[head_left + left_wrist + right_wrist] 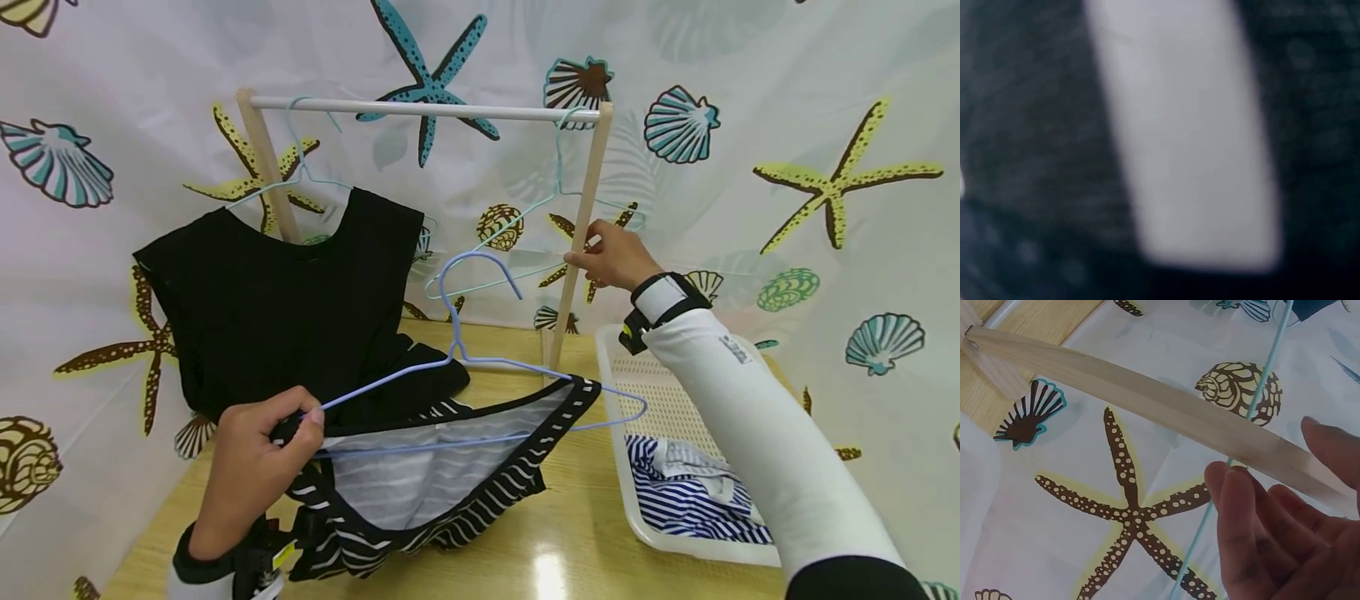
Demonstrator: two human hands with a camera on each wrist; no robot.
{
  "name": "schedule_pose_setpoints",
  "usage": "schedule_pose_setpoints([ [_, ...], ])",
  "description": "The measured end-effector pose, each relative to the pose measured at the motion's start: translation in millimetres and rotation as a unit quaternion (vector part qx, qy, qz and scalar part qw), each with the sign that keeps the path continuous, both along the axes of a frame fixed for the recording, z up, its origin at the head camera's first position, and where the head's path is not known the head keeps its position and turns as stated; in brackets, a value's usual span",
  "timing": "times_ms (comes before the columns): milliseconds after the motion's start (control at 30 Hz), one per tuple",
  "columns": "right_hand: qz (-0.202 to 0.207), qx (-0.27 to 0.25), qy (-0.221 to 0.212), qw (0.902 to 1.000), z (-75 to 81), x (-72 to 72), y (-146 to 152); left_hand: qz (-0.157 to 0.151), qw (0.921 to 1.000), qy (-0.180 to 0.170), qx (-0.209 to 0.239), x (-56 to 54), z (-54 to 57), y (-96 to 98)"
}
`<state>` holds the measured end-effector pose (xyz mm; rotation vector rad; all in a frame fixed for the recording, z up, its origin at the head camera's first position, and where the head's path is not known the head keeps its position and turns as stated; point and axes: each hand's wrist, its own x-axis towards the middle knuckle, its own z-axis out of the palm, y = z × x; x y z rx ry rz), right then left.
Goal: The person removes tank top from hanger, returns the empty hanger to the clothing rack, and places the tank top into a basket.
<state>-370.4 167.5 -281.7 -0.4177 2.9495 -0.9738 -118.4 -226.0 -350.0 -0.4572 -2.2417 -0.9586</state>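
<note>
My left hand (258, 467) grips one arm of a blue clothes hanger (457, 333), thumb on top, with the strap end of a black-and-white striped sleeveless top (450, 533) by the fingers. The top hangs over the hanger's other arm at the right, its pale inside facing up. My right hand (618, 254) holds the wooden side post (588, 183) of a small clothes rack; in the right wrist view its thumb and fingers (1238, 506) lie on either side of the post. A teal hanger (1266, 369) crosses behind the post at the fingertips. The left wrist view is blurred, a pale strip on dark.
A black sleeveless top (285, 308) hangs from another teal hanger on the rack's white rail (427, 107), at the left. On the wooden table (577, 517), a white basket (630, 508) at the right contains blue-and-white striped clothing (682, 492). A sea-patterned curtain (787, 67) covers the back.
</note>
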Motion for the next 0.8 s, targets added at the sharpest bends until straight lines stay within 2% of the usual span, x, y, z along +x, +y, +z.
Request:
schedule_pose_setpoints([
  [133, 0.003, 0.012, 0.004, 0.9999, 7.6, 4.3, 8.5, 0.001, 1.0, 0.004, 0.0, -2.9, 0.6, -0.6],
  [300, 0.008, 0.015, 0.004, 0.9998, 10.4, 17.4, 22.3, 0.005, 0.9999, 0.01, 0.005, -6.6, 1.5, -0.4],
  [500, 0.034, 0.025, 0.012, 0.999, 4.7, 36.9, 28.7, 0.015, 0.9999, 0.006, 0.001, -7.0, 4.3, -2.3],
  [800, 0.072, -0.003, 0.007, 0.9974, -1.6, 75.6, 36.4, 0.014, 0.9998, 0.009, -0.011, -12.7, 12.7, 1.0],
])
